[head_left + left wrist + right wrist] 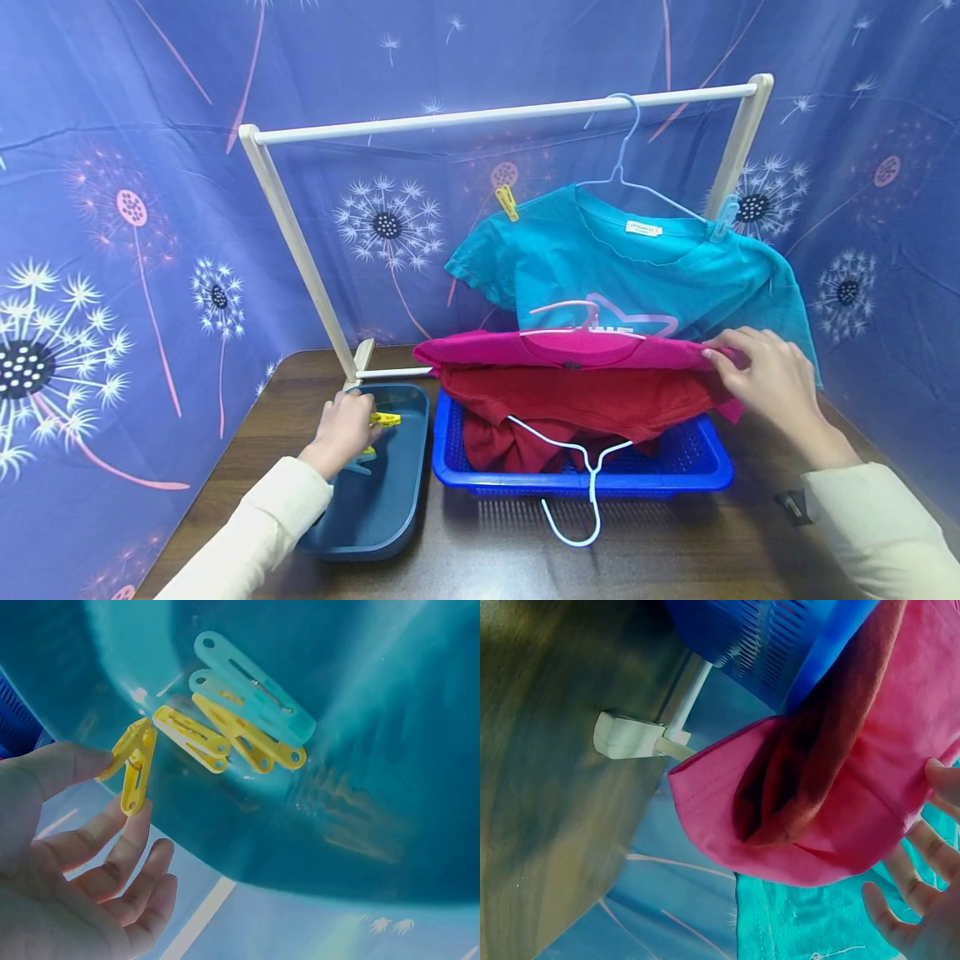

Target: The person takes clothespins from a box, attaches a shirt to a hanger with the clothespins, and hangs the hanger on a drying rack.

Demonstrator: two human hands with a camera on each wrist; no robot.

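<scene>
My left hand (343, 429) pinches a yellow clothespin (136, 761) between thumb and fingers, over the dark blue tray (414, 492). In the left wrist view, more yellow clothespins (191, 739) and light teal clothespins (255, 682) lie in the tray. With thumb and fingertips my right hand (772, 379) holds one shoulder end of a pink shirt (487, 348), which has a pink hanger (592, 315) at its neck. Behind it and in the basket is a red shirt (540, 390). A white hanger (592, 483) pokes out of that red cloth over the basket's front.
A blue basket (495, 480) stands mid-table under the shirts. Behind it is a wooden rack (292, 233) with a white rod (420, 122). A teal T-shirt (540, 258) hangs there on a blue hanger (619, 171), with a yellow clothespin (507, 202) and a blue one at its shoulders.
</scene>
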